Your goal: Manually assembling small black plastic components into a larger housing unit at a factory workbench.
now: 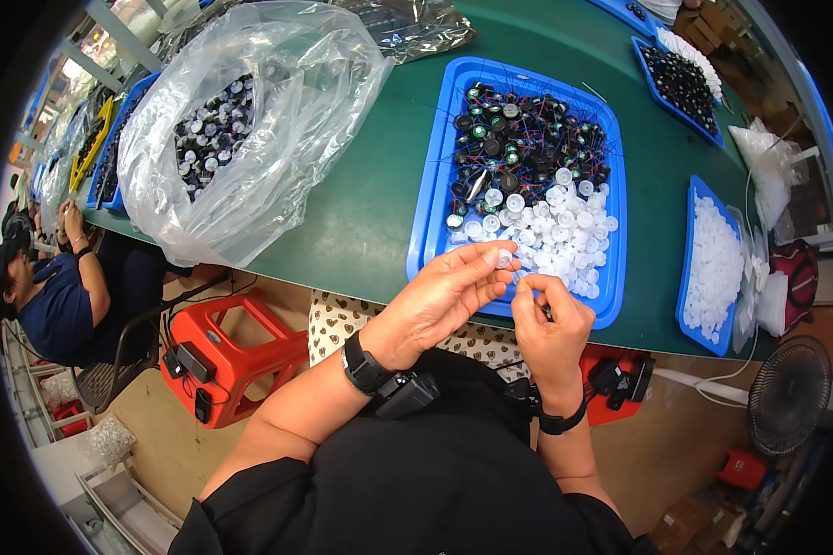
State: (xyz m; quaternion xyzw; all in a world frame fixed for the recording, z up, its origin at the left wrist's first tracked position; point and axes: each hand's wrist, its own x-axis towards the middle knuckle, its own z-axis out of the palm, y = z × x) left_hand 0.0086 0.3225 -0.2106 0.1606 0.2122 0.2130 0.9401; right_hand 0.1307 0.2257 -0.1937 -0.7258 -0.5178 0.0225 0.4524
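Over the near edge of a blue tray [423, 199], my left hand [433, 303] pinches a small translucent plastic cap [504, 259] between thumb and fingertips. My right hand [555, 333] is close beside it, fingers curled and thumb pressed to the index finger; what they grip is too small to make out. Small black round parts with thin red and blue wires [537, 129] fill the tray's far half. Loose translucent white caps [565, 231] are heaped in its near half, just beyond my hands.
A large clear plastic bag [315, 102] of black-and-clear parts lies on the green table [361, 213], left. A blue tray of white pieces [710, 268] stands right, another of black parts [680, 88] far right. Below are a red stool [236, 342], a fan [787, 396] and a seated person [60, 301].
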